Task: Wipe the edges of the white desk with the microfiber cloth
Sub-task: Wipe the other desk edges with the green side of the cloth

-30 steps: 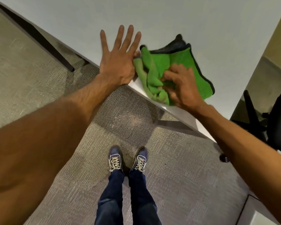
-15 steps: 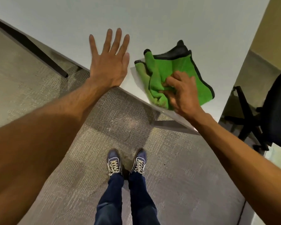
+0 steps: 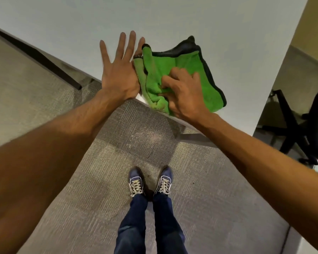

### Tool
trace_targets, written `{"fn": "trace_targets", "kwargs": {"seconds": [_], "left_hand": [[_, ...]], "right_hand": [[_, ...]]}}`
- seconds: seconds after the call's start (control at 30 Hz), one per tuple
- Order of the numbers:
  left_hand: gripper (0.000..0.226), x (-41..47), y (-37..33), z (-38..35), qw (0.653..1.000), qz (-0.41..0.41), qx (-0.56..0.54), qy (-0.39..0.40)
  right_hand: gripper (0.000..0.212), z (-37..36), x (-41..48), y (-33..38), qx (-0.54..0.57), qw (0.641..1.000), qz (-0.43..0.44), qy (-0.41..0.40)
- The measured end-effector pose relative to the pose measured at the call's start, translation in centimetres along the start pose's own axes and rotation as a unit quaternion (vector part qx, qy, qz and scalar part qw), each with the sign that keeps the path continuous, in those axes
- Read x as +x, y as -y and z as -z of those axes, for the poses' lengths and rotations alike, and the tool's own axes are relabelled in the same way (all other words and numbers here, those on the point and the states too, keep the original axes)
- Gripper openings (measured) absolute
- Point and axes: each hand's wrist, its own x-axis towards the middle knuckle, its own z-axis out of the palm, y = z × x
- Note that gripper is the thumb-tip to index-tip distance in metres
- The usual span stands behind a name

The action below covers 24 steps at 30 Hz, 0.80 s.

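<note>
cloth has slid back against the flat, spread-fingered left hand; right hand grips it bunched at the desk edge. most edges probably remain.

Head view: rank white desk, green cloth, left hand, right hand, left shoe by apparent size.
1. white desk
2. green cloth
3. left hand and right hand: they look alike, not ranked
4. left shoe

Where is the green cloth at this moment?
In the head view the green cloth lies at the near edge of the white desk, gripped by the right hand, with the flat left hand close on its left.
</note>
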Motion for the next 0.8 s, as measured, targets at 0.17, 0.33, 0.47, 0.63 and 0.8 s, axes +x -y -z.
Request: {"fn": "trace_targets", "kwargs": {"seconds": [0.17, 0.33, 0.47, 0.63, 0.8], "left_hand": [[0.059, 0.0, -0.6, 0.0, 0.999, 0.024, -0.033, -0.01], [0.058, 0.2, -0.6, 0.0, 0.999, 0.029, -0.032, -0.005], [0.058, 0.2, -0.7, 0.1, 0.999, 0.032, -0.035, -0.002], [0.06, 0.2, -0.6, 0.2, 0.999, 0.028, -0.028, 0.0], [0.06, 0.1, -0.5, 0.0, 0.999, 0.028, -0.018, -0.002]], "right_hand": [[0.025, 1.3, 4.0, -4.5, -0.043, 0.987, -0.153, -0.02], [0.058, 0.0, 2.7, -5.0, -0.086, 0.977, -0.177, 0.082], [0.066, 0.6, 1.4, -3.9, -0.099, 0.978, -0.148, 0.103], [0.076, 0.0, -2.6, -1.4, -0.121, 0.982, -0.081, 0.119], [0.064, -0.1, -2.6, -2.5, -0.144, 0.981, -0.042, 0.126]]}}
